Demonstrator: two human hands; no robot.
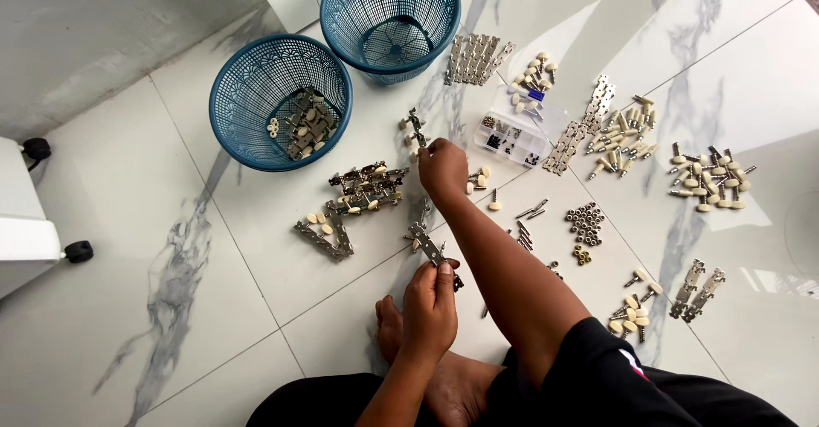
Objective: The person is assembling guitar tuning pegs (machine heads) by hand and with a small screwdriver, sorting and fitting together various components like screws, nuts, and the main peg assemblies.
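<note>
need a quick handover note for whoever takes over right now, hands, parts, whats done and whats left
Left hand: holds a metal tuner strip with cream knobs, just above the floor.
Right hand: reached forward, fingertips at a small metal part on the tiles; grip unclear.
Parts: bare metal plates lie beyond the clear compartment box; loose cream-knobbed pegs are far right; small ring bushings near the forearm.
Done: several assembled strips are piled on the floor; a few more are in the left blue basket.
Left: the right blue basket holds nothing; many loose pegs and plates remain.
</note>
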